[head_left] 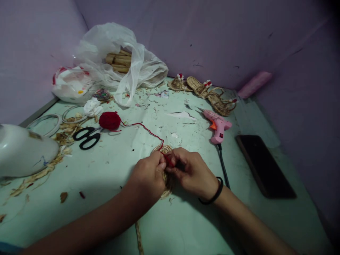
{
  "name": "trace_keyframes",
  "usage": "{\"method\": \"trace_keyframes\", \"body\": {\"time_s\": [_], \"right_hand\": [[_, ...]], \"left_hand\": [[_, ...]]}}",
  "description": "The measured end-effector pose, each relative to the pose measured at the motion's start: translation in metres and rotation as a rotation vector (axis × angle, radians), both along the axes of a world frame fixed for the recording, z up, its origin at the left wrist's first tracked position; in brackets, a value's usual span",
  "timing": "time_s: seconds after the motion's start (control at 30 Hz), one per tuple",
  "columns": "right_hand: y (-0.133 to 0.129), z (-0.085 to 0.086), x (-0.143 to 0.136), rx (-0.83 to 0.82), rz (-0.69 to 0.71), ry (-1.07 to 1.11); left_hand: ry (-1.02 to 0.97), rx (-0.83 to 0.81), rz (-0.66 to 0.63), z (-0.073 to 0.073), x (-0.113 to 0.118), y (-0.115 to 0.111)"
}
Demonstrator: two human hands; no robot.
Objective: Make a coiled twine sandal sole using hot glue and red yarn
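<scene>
My left hand [150, 173] and my right hand [192, 171] meet at the middle of the table, both with fingers pinched on a small piece of red yarn [169, 161]. A strand runs from it up and left to a red yarn ball [109, 120]. Beneath my hands lies a coiled, woven straw piece [166, 193], mostly hidden by them. A braided straw strand [139, 238] extends toward the near edge. My right wrist wears a black band.
Black-handled scissors [89, 137] lie left of the ball, near a white bottle [26, 150]. A pink glue gun [218, 124] and a phone [265, 166] are at right. Plastic bags [143, 67] and woven straw pieces [219, 102] sit at the back; scraps litter the table [106, 184].
</scene>
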State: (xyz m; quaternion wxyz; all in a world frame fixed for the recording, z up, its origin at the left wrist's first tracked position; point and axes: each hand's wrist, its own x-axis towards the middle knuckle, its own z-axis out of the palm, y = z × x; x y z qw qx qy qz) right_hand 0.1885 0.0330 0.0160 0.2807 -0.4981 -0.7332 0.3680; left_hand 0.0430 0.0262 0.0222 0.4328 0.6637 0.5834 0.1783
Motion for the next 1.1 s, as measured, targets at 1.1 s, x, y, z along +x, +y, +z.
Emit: {"method": "trace_keyframes", "body": {"time_s": [1.1], "right_hand": [[-0.010,-0.013,-0.001,0.048,-0.104,0.182]], "left_hand": [[-0.287,-0.151,0.209,-0.008,-0.002,-0.001]]}}
